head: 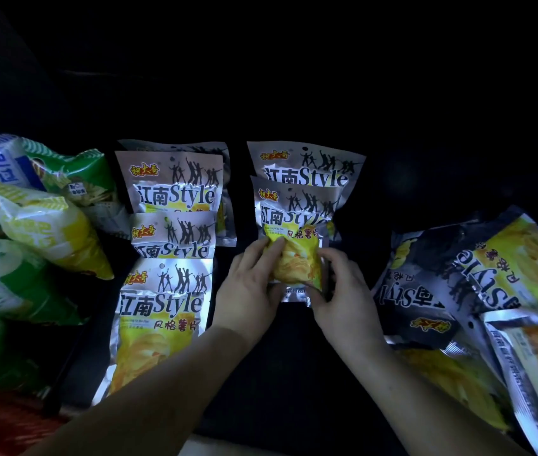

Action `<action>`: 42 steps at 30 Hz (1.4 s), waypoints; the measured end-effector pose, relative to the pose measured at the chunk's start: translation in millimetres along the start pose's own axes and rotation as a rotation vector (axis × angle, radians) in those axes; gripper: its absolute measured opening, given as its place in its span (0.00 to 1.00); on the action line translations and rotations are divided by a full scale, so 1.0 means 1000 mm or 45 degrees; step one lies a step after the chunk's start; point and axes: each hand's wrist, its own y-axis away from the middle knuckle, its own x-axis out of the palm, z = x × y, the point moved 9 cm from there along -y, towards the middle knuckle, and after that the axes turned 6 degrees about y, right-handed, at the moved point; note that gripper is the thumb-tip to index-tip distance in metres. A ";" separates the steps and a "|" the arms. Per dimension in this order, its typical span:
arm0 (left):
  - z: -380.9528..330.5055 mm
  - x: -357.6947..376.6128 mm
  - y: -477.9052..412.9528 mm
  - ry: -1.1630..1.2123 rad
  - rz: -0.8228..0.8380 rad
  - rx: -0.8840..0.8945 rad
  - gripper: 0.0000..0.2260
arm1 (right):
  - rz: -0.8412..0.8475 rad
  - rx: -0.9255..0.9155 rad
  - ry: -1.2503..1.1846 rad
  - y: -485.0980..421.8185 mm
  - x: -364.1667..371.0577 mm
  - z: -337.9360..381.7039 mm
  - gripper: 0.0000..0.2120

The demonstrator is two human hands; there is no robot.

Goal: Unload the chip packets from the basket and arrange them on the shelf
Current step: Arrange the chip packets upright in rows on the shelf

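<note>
A silver and yellow chip packet point(295, 225) lies on the dark shelf point(261, 373) at centre. My left hand point(248, 287) grips its lower left side and my right hand point(343, 297) grips its lower right corner. Another packet of the same kind point(304, 162) lies just behind it, partly covered. To the left a column of matching packets point(169, 258) lies flat, overlapping from back to front. The basket is hidden, apart from a reddish shape point(4, 419) at the bottom left that I cannot identify.
Green, white and yellow chip bags point(31, 225) are piled at the left. A loose heap of silver and yellow packets point(491, 274) lies at the right, some turned upside down. The back of the shelf is dark.
</note>
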 end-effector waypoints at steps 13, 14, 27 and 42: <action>-0.001 0.006 0.009 0.150 0.164 0.094 0.37 | 0.035 -0.074 0.141 0.015 0.003 -0.007 0.38; 0.000 0.005 0.006 0.152 0.166 0.099 0.38 | 0.034 -0.069 0.135 0.015 0.002 -0.008 0.38; 0.004 -0.008 0.023 0.240 -0.007 -0.011 0.39 | -0.002 -0.106 0.128 0.014 -0.002 0.008 0.27; -0.011 -0.011 0.019 0.240 -0.067 -0.036 0.37 | 0.064 -0.063 -0.262 0.001 0.000 0.025 0.22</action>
